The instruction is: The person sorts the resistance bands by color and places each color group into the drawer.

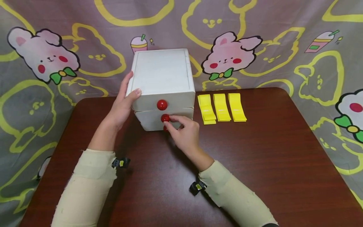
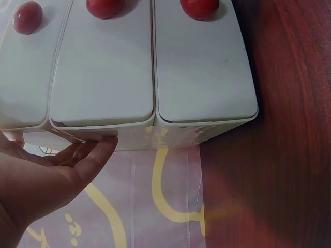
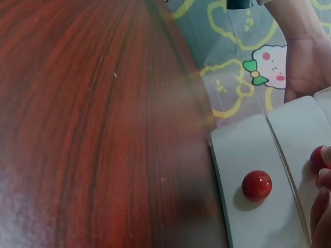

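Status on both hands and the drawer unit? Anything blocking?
Left hand holds white drawer unit at its left side. Right hand pinches middle red knob. Drawers look shut. Yellow strips lie to the right, not blocking.

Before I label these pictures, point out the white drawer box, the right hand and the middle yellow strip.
White drawer box (image 1: pixel 162 73), head view, its top panel.
Right hand (image 1: pixel 186 133), head view, its middle.
Middle yellow strip (image 1: pixel 221 105), head view, its upper face.

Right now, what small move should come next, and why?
Probably a gentle, straight pull on the middle drawer. The right hand pinches its red knob, and the left hand rests against the white box, which should help steady it. The drawer's front looks about level with its neighbours, so it seems closed.
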Tool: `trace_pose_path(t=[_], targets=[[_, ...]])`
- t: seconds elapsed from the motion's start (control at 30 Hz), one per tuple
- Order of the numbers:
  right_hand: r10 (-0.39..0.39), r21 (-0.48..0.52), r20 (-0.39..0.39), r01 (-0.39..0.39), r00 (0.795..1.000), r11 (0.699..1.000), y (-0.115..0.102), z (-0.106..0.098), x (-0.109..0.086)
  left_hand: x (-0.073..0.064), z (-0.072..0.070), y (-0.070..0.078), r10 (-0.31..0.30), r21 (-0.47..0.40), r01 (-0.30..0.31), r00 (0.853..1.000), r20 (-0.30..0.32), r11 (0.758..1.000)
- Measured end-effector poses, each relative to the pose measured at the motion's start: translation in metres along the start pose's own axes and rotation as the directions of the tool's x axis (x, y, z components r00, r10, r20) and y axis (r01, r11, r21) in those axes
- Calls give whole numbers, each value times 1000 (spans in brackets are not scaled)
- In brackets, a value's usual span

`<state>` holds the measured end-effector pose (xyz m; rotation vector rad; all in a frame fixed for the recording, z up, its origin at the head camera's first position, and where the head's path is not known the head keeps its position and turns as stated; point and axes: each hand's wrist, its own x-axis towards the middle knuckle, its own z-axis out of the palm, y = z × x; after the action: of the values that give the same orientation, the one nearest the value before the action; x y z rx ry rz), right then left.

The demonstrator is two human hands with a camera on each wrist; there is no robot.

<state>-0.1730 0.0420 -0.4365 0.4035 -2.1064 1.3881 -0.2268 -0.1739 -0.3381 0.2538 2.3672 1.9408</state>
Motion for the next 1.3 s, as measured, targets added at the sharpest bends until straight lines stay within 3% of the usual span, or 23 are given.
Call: trace_pose_path(t=[0.33, 0.83, 1.3], targets=[[34, -6, 10, -34, 999, 999, 2, 2, 1, 0, 0, 0, 9, -8, -9, 1000, -6, 1000], [230, -123, 65, -221, 971, 968, 22, 9, -21, 1, 0, -1, 7, -23, -7, 1000, 0, 1000], [294, -171, 2, -290, 956, 942, 26, 25, -29, -1, 2, -1, 14, -35, -14, 1000, -1, 999]])
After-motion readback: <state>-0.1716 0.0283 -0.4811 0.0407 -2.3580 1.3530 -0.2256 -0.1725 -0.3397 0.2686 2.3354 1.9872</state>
